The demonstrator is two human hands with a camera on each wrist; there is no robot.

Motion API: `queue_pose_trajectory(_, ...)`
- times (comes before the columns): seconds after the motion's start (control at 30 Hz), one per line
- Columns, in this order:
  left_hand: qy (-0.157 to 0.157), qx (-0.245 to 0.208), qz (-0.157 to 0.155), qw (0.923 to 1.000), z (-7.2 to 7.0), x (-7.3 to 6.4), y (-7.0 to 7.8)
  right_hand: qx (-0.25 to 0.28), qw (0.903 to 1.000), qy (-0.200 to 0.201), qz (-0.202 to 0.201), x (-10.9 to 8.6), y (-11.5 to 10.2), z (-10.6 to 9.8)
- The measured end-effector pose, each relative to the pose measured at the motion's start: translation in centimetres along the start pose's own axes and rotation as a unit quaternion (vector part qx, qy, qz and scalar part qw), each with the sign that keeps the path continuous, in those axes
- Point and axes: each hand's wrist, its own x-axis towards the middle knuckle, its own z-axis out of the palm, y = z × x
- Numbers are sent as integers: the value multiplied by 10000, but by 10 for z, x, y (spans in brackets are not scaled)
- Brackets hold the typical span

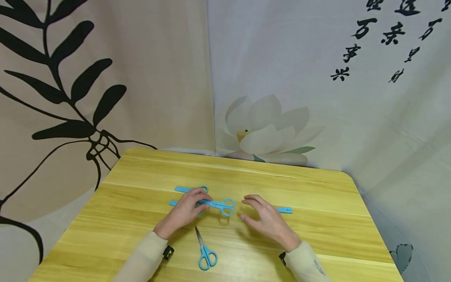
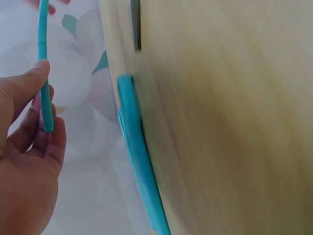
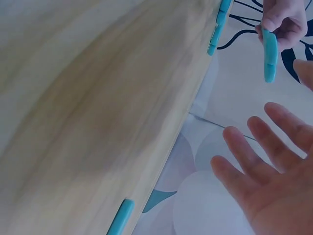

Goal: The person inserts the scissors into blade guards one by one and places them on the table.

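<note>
My left hand (image 1: 186, 209) holds a pair of blue-handled scissors (image 1: 222, 205) over the table, the finger loops toward the right. In the left wrist view, thumb and fingers pinch the blue scissors (image 2: 45, 98) edge-on. Apart from them, my right hand (image 1: 270, 222) hovers with fingers spread and nothing in it. Partly behind that hand lies a slim blue cover (image 1: 284, 210). Nearer the front, another pair of scissors (image 1: 206, 254) lies with its metal blades bare, points away from me.
Beyond the left hand lies another pair of blue scissors (image 1: 182, 189), its blade part blue too. Another blue piece (image 1: 172, 203) is mostly hidden by that hand. The wooden table (image 1: 317, 192) ends at a back edge against a printed cloth (image 1: 169, 78).
</note>
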Motion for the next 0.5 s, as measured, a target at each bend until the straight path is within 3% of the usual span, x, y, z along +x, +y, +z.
queue_pose_trajectory(0.5, -2, -335, -316, 9989, -30, 18, -40, -110, 9999, 52, -53, -6, 7, -2)
